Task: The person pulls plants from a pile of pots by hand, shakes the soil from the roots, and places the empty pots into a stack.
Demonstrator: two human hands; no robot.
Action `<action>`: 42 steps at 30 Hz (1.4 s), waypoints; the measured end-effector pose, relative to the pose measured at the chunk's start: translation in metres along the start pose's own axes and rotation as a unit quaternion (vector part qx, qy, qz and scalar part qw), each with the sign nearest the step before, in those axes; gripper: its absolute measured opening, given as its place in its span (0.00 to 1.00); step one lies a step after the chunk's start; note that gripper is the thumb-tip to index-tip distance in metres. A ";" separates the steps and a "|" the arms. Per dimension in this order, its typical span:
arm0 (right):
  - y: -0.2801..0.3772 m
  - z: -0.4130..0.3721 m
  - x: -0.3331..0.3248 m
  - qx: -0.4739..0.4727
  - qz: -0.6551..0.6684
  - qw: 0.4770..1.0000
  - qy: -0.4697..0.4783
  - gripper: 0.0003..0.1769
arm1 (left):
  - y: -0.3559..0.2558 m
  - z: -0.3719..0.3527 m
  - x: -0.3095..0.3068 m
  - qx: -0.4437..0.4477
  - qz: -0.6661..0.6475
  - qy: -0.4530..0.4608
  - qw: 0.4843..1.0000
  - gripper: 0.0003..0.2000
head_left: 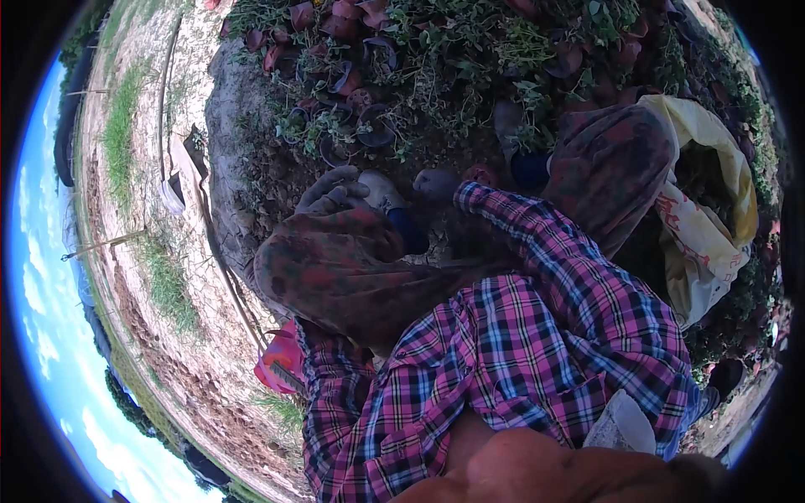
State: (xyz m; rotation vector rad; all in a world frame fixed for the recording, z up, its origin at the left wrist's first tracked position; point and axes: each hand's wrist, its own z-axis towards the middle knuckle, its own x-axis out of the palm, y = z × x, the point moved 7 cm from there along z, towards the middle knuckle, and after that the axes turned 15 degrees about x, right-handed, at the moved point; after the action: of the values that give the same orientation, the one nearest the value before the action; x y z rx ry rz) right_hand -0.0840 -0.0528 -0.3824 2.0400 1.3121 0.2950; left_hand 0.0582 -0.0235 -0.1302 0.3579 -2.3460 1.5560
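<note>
My left hand (pixel 329 193), in a grey glove, is beside my left knee, close to a pale shoe (pixel 381 191). Its fingers are loosely curved and apart, and I make out nothing in them. My right hand (pixel 436 183) shows as a dark, rounded grey glove past the plaid cuff, low over the soil between my feet. Shadow hides its fingers and anything in them. Right by that cuff lies a small reddish pot (pixel 480 173). In front of both hands are black plastic pots (pixel 376 126) and low green plants (pixel 411 92).
A yellowish woven sack (pixel 717 159) stands open-mouthed beside my right knee. Reddish-brown pots (pixel 340 25) lie scattered among the plants ahead. On the left, dark sheeting (pixel 231 109) borders pale dry ground. A pink-red item (pixel 281 356) is by my left elbow.
</note>
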 end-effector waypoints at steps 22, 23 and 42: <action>0.031 -0.035 0.023 0.020 -0.269 0.961 -0.059 0.16 | 0.170 -0.193 -0.127 -0.072 0.034 -0.405 0.911 0.16; 0.032 -0.029 0.028 0.012 -0.308 0.950 -0.056 0.15 | 0.175 -0.201 -0.123 -0.080 0.031 -0.407 0.909 0.16; 0.065 -0.064 0.027 -0.068 -0.326 0.943 0.018 0.17 | 0.212 -0.258 -0.103 -0.132 0.009 -0.434 0.891 0.15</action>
State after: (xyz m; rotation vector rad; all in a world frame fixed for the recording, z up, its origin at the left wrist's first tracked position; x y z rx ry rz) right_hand -0.0587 -0.0188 -0.2972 1.3894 1.8429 0.1114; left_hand 0.1042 0.3000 -0.2551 1.1631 -3.1552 1.1742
